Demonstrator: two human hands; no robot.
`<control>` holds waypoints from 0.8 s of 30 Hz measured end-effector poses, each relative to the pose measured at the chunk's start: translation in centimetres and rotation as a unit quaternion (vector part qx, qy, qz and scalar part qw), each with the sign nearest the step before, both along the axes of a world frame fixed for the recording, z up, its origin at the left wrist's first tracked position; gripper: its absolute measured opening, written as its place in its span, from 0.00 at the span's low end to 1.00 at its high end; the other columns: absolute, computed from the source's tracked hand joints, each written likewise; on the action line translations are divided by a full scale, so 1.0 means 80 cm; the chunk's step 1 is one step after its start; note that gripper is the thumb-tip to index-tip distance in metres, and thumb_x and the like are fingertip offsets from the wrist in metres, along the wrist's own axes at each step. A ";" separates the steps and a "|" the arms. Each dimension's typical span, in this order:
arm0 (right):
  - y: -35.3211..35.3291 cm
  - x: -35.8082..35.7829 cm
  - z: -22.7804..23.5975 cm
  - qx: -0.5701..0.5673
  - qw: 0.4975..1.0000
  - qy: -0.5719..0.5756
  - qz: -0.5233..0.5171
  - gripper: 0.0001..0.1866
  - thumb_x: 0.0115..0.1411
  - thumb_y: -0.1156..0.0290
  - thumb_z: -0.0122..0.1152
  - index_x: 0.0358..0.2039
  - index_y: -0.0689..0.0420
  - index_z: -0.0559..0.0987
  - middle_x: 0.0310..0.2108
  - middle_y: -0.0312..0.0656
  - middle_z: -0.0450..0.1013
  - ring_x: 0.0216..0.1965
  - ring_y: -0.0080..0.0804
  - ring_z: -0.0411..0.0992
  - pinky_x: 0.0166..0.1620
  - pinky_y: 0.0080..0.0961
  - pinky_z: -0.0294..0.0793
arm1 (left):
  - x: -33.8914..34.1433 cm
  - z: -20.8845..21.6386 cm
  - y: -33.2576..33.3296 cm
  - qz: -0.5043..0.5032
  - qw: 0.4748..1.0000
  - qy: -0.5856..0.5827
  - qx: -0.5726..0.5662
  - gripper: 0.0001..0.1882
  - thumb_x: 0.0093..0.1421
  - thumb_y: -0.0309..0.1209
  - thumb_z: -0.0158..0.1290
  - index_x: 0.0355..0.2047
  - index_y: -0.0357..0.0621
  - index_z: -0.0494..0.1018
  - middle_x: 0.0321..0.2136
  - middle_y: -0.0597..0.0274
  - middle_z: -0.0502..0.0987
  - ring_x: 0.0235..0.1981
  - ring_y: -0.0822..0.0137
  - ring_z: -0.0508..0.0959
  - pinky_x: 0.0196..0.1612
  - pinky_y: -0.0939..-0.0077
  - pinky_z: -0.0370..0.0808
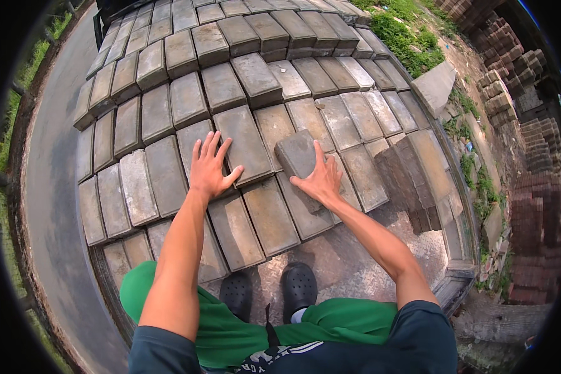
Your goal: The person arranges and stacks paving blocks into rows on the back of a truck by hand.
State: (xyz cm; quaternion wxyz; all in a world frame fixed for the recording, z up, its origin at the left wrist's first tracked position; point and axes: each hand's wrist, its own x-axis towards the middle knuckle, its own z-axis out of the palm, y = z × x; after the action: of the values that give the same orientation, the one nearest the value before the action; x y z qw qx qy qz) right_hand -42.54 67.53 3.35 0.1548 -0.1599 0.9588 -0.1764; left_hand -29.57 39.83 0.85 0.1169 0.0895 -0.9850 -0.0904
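Note:
My left hand [211, 168] is open, fingers spread, over the grey concrete paving bricks in the middle of the layer. Its fingertips are near the left edge of a large brick [243, 142]; whether they press on it I cannot tell. My right hand [323, 177] grips a loose grey paving brick [296, 153]. The index finger runs along that brick's right edge, and the thumb reaches across toward its left side. This brick sits askew on top of the others, and my hand covers part of it.
Stepped rows of bricks [230, 37] rise toward the far side. Dark bricks [408, 177] stand at the right. My black clogs [299, 290] are on a metal truck bed [355, 268]. A road [56, 156] lies left; more brick stacks [536, 243] stand right.

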 end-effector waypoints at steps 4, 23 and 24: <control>-0.054 -0.020 -0.002 -0.009 1.000 -0.013 -0.015 0.63 0.44 0.44 0.75 0.75 0.45 0.49 0.60 0.62 0.59 0.64 0.59 0.58 0.61 0.59 0.57 | -0.002 0.003 -0.001 -0.001 1.000 -0.005 0.010 0.41 0.60 0.59 0.54 0.68 0.49 0.64 0.70 0.50 0.59 0.74 0.52 0.53 0.74 0.48 0.44; 0.002 -0.073 -0.105 -0.542 0.826 -0.040 -0.151 0.23 0.71 0.55 0.57 0.45 0.66 0.82 0.46 0.49 0.81 0.50 0.31 0.77 0.58 0.28 0.71 | -0.004 0.001 -0.006 -0.013 0.999 0.000 0.030 0.41 0.60 0.58 0.55 0.67 0.48 0.65 0.70 0.49 0.59 0.74 0.52 0.53 0.74 0.48 0.44; -0.013 -0.073 -0.106 -0.574 0.805 -0.018 -0.147 0.22 0.72 0.56 0.56 0.37 0.66 0.82 0.43 0.48 0.82 0.48 0.30 0.77 0.57 0.27 0.71 | -0.005 0.002 -0.006 -0.015 0.999 0.001 0.032 0.41 0.60 0.57 0.56 0.67 0.48 0.65 0.70 0.49 0.59 0.74 0.51 0.53 0.74 0.48 0.44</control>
State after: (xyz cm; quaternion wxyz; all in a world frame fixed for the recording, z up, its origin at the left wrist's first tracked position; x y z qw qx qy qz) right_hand -48.35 66.47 -5.16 0.0241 -0.0734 0.6915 -0.7182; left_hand -29.97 39.34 1.03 0.1130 0.0779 -0.9828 -0.1239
